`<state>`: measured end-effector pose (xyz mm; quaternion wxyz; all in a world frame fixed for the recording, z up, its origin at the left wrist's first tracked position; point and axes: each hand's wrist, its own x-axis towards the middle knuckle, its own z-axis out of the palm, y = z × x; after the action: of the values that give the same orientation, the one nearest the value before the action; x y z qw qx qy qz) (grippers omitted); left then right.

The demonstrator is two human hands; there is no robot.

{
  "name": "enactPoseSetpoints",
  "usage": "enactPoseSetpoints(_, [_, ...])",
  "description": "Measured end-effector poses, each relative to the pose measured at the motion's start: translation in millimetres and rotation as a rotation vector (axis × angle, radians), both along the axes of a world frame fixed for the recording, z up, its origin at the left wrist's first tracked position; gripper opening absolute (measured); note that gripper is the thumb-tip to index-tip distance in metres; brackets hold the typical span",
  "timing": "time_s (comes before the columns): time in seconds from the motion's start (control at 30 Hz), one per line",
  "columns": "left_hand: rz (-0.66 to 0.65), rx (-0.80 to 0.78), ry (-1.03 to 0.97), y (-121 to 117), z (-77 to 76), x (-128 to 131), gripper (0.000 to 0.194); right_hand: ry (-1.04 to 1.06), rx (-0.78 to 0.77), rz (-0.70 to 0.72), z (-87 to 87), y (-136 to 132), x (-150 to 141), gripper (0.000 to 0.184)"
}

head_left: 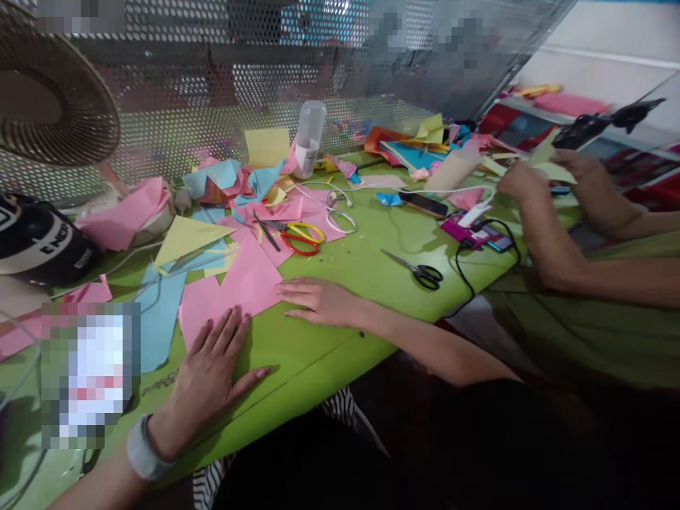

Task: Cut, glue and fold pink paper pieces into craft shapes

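My left hand (215, 365) lies flat with its fingertips on the near edge of a pink sheet of paper (249, 276). The thumb is spread away over the green table. My right hand (313, 301) rests palm down, fingers stretched out, its tips at the sheet's right corner. Just beyond lie scissors with red and yellow handles (300, 239), blades apart, on the pink paper. Black-handled scissors (419, 273) lie further right. Left of the sheet are a light blue paper (159, 319) and a folded yellow paper (188, 241).
Crumpled coloured papers (234, 180) and a clear bottle (309, 138) stand along the mesh wall. A fan (53, 92) and a black container (42, 241) are at left. At right, another person's hands (523, 180) hold pale yellow paper near a purple device (467, 230) with cables.
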<state>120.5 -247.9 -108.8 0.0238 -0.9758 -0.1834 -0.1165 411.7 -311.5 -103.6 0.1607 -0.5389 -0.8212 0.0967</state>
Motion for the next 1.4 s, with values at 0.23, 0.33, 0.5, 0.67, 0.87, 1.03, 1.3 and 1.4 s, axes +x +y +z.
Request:
enactPoseSetpoints(0.23, [0.015, -0.006, 0.051, -2, 3.9, 1, 0.097, 0.063, 0.111, -0.359, 20.6, 35, 29, 0.029])
enactPoseSetpoints(0.33, [0.025, -0.003, 0.062, -3, 3.9, 0, 0.098, 0.023, 0.133, -0.518, 25.2, 63, 43, 0.022])
enactPoseSetpoints(0.5, [0.030, -0.026, 0.072, -5, 3.5, -1, 0.097, 0.005, 0.099, -0.592, 28.5, 95, 41, 0.016])
enactPoseSetpoints(0.67, [0.044, -0.061, 0.049, -6, 0.3, -2, 0.096, 0.015, 0.173, -0.539, 32.7, 115, 44, 0.017])
enactPoseSetpoints(0.87, [0.045, -0.086, 0.046, -8, -1.1, -2, 0.096, 0.035, 0.156, -0.533, 47.8, 157, 60, 0.022])
enactPoseSetpoints(1.03, [0.063, -0.118, 0.060, -11, 1.3, -3, 0.094, -0.056, 0.116, -0.285, 66.2, 218, 24, 0.028])
enactPoseSetpoints(1.3, [0.063, -0.194, 0.091, -12, 5.7, -5, 0.089, -0.375, -0.142, -0.401, 60.9, 306, -27, 0.036])
enactPoseSetpoints(1.4, [0.067, -0.211, 0.110, -12, 6.4, -5, 0.090, -0.407, -0.187, -0.447, 55.9, 319, -31, 0.037])
